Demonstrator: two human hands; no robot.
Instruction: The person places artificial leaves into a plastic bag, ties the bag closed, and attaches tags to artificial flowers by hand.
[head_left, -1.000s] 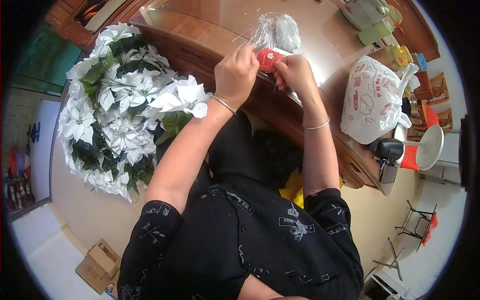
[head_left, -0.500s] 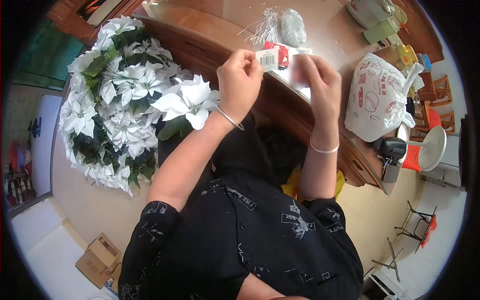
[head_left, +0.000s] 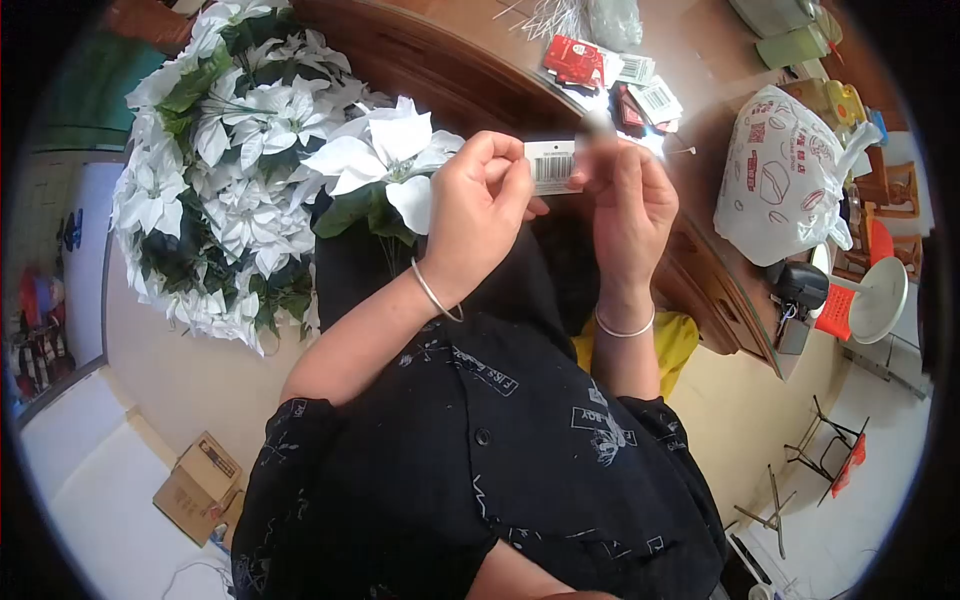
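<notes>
My left hand [head_left: 482,200] pinches the left end of a white barcode tag [head_left: 553,170] above my lap. At the tag's right end is my right hand [head_left: 630,205], thumb and fingers pressed together; a blurred patch hides part of its fingertips. White artificial flowers [head_left: 380,155] with green leaves rest beside my left forearm. Beyond my hands, on the table edge, lie a red tag [head_left: 575,62] and several white barcode tags [head_left: 656,100], with white ties [head_left: 560,18] and a clear plastic bundle [head_left: 614,22] behind them.
A large white flower bunch [head_left: 250,215] fills the left side. On the table's right [head_left: 700,50] stands a white printed plastic bag [head_left: 780,175], with a black case [head_left: 800,286] near the edge. A yellow bag [head_left: 680,350] is below the table. Cardboard boxes [head_left: 200,485] sit lower left.
Both hands have come nearer my body, bringing the barcode tag away from the table edge. My right hand has moved to the tag's right end. The view has shifted, showing more tags on the table.
</notes>
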